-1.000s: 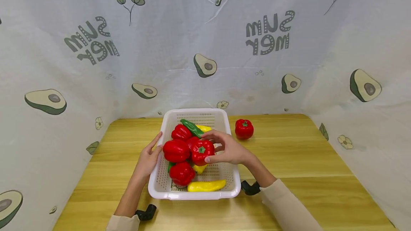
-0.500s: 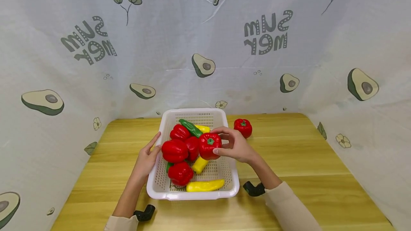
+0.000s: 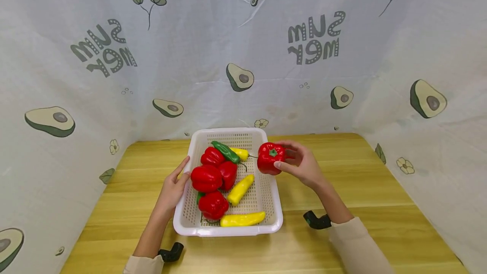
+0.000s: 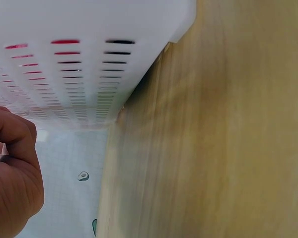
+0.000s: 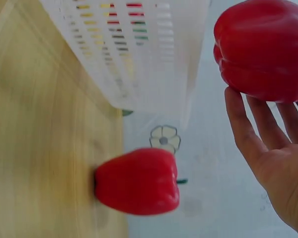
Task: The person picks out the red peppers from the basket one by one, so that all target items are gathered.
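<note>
Fingers and thumb of the right hand (image 3: 302,165) close round a glossy red bell pepper (image 3: 271,158), thumb on the near side, green stem facing up. Held there, it sits over the rim of the white basket (image 3: 276,217), at about 2 o'clock from the basket's middle.

At 9 o'clock the left hand (image 3: 173,189) touches the basket's side, its index finger straight along the outside; whether it grips the rim, one cannot tell.

Inside, another red pepper (image 3: 228,175) lies near the centre, with more red ones at 11 o'clock (image 3: 211,156), 9 o'clock (image 3: 206,178) and 7 o'clock (image 3: 213,205). A green chilli (image 3: 225,152) slants at 12 o'clock, its tip just beside a yellow pepper (image 3: 240,154) at 1. A second yellow pepper (image 3: 240,190) lies tilted at 4 o'clock and a third (image 3: 242,219) flat at 5. Something green (image 3: 200,197) shows partly hidden at 8.

By the right-wrist view, a further red pepper (image 5: 137,182) stands on the wooden table (image 3: 365,189) outside the basket, between 7 and 8 o'clock from the held one in that view.

Beige sleeves (image 3: 359,244) and black wrist pieces (image 3: 317,220) show at 4 and 7 o'clock; beyond 12 hangs a pale avocado-print cloth (image 3: 205,45).
</note>
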A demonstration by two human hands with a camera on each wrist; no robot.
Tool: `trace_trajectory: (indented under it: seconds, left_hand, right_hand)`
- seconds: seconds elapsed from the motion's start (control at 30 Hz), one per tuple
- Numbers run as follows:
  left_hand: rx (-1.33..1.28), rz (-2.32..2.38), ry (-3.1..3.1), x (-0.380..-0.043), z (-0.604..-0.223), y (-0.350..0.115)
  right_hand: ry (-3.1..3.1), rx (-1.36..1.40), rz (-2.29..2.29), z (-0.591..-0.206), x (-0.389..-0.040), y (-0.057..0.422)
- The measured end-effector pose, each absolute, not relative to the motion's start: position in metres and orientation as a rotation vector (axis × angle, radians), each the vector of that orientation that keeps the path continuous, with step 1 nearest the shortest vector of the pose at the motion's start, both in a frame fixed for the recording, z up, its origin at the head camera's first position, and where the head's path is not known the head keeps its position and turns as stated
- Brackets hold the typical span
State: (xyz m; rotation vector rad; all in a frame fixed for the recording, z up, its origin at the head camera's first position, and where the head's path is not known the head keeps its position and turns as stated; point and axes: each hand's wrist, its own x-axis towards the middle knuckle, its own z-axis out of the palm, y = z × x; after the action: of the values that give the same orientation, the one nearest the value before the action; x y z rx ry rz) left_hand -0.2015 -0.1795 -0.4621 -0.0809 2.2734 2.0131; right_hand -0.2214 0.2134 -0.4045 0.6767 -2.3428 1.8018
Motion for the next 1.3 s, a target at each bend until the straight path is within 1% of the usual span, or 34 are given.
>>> trace_trajectory:
  seconds: [0.3, 0.67, 0.97, 1.3]
  left_hand:
    - [-0.081, 2.017, 2.279, -0.202, -0.463, -0.178]
    - [-0.086, 2.019, 2.28, -0.202, -0.463, -0.178]
    - [-0.082, 2.023, 2.272, -0.203, -0.463, -0.179]
    - [-0.075, 2.049, 2.251, -0.203, -0.465, -0.179]
  right_hand:
    - [-2.294, 0.466, 1.752, -0.4, -0.225, 0.249]
    - [-2.296, 0.227, 1.592, -0.407, -0.232, 0.283]
    - [-2.341, 0.008, 1.527, -0.422, -0.24, 0.299]
    - [-2.306, -0.221, 1.572, -0.449, -0.252, 0.304]
